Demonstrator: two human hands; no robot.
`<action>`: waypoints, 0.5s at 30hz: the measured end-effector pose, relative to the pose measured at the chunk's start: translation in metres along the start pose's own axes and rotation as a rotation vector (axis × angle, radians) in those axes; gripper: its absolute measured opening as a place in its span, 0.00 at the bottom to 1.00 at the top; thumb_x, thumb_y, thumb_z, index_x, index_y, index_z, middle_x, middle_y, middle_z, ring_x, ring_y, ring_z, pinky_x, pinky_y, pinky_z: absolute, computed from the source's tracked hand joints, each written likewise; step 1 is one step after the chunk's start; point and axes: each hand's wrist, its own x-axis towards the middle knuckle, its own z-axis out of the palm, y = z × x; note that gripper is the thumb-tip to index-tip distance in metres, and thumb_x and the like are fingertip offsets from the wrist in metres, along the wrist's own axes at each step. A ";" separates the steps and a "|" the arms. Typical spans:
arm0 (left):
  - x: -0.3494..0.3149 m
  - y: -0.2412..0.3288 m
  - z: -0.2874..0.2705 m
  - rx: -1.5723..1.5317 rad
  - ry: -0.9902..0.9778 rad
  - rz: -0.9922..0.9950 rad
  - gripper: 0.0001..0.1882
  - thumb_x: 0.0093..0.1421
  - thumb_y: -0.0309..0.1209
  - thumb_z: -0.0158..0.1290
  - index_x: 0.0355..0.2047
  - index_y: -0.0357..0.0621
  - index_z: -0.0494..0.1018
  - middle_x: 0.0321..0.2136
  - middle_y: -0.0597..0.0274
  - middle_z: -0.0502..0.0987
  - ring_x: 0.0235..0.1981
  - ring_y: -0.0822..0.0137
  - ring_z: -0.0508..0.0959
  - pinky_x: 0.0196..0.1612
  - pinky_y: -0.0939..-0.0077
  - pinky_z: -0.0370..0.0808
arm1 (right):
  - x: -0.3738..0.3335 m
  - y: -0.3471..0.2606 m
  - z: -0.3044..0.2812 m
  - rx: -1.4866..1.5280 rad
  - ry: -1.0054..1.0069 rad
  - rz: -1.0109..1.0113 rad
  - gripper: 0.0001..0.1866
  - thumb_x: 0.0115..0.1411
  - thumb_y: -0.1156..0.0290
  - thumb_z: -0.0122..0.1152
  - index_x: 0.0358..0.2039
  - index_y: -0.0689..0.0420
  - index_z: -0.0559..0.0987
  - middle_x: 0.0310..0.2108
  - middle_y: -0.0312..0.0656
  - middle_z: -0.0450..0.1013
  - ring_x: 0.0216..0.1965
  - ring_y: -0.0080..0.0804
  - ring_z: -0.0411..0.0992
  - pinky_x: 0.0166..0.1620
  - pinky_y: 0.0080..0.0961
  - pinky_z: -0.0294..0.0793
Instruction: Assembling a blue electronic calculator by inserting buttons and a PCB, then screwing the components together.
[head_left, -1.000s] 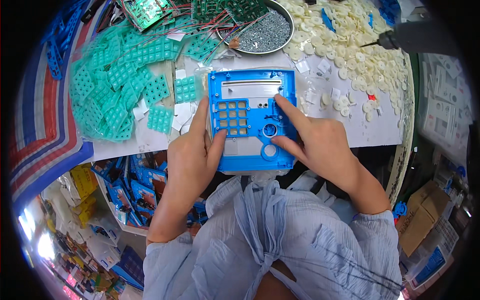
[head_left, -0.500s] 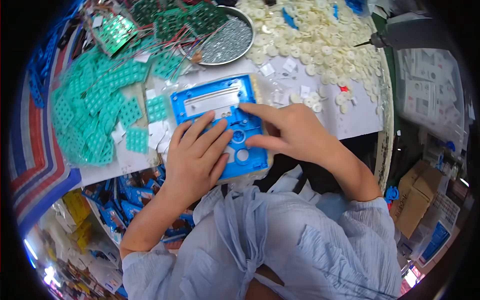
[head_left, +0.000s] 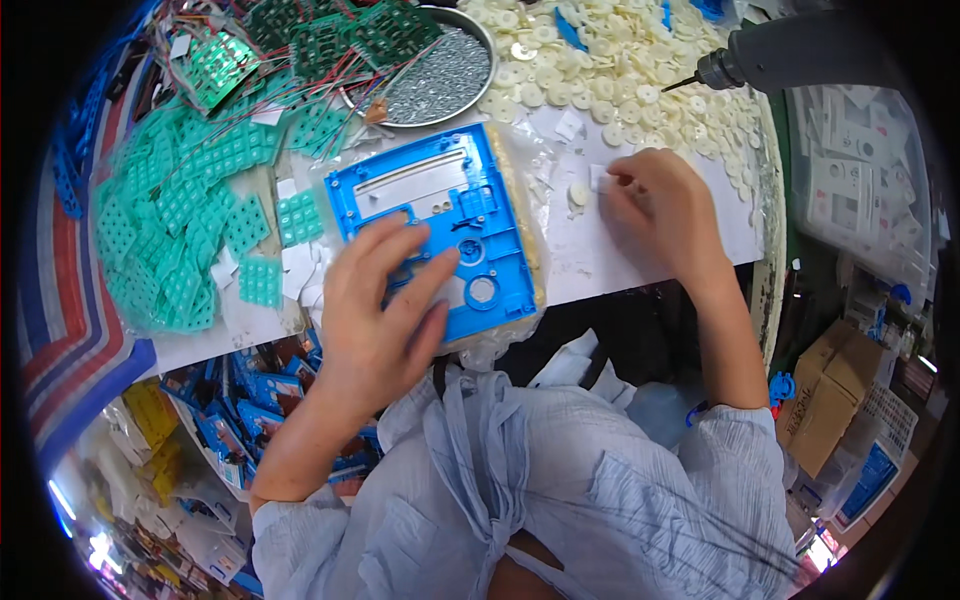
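Head view: a blue panel (head_left: pixel 505 268) lies on the white table (head_left: pixel 590 265), near the front edge and slightly turned, with a pale yellowish layer and clear plastic sheeting showing beneath its right side. Its upper part has a wide slot; two round openings sit toward its lower right.

Left hand (head_left: pixel 375 300): over the panel's lower left part, fingers moderately spread and reaching across its surface, thumb set apart; no grip around an edge seen.

Right hand (head_left: pixel 665 210): well apart from the panel, to its right, above the table. Fingers curled, tips narrow together; cannot tell whether anything is between them. Just beside the fingertips: a cream disc (head_left: pixel 578 194) and a small white square (head_left: pixel 600 178).

Surroundings: teal keypads (head_left: pixel 180 215) heaped on the left, two single ones nearer the panel. Behind, green circuit boards (head_left: pixel 395 35) with red and white wires, partly over a round tray (head_left: pixel 491 70) of small metal screws (head_left: pixel 435 85). Back right, a broad heap of cream discs (head_left: pixel 610 75); a dark power screwdriver (head_left: pixel 800 55) points left above its edge
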 end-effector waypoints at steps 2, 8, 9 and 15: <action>-0.011 0.014 -0.003 -0.202 0.085 -0.065 0.17 0.60 0.21 0.58 0.50 0.36 0.76 0.41 0.49 0.80 0.41 0.57 0.82 0.42 0.68 0.78 | 0.004 -0.008 -0.001 0.082 0.028 0.035 0.10 0.54 0.79 0.63 0.38 0.57 0.83 0.33 0.42 0.78 0.32 0.39 0.77 0.35 0.28 0.77; -0.002 0.025 -0.009 -1.460 -0.463 -0.844 0.12 0.75 0.32 0.45 0.37 0.38 0.74 0.24 0.65 0.78 0.19 0.81 0.71 0.23 0.84 0.66 | -0.008 -0.086 0.002 0.533 -0.034 -0.705 0.10 0.51 0.73 0.69 0.35 0.60 0.82 0.37 0.42 0.79 0.34 0.35 0.77 0.33 0.29 0.76; -0.002 0.020 -0.009 -1.571 -0.550 -0.839 0.13 0.76 0.33 0.44 0.36 0.39 0.74 0.24 0.65 0.78 0.18 0.81 0.70 0.22 0.85 0.66 | -0.011 -0.097 0.005 0.548 0.012 -0.816 0.15 0.46 0.70 0.72 0.36 0.60 0.82 0.37 0.44 0.79 0.35 0.38 0.78 0.32 0.32 0.77; -0.019 0.030 -0.006 -1.229 -0.228 -0.760 0.09 0.73 0.30 0.49 0.37 0.39 0.75 0.22 0.64 0.78 0.18 0.81 0.72 0.22 0.83 0.67 | -0.002 -0.117 0.004 0.571 -0.028 -0.446 0.14 0.46 0.73 0.75 0.34 0.59 0.82 0.32 0.43 0.78 0.30 0.40 0.77 0.31 0.31 0.76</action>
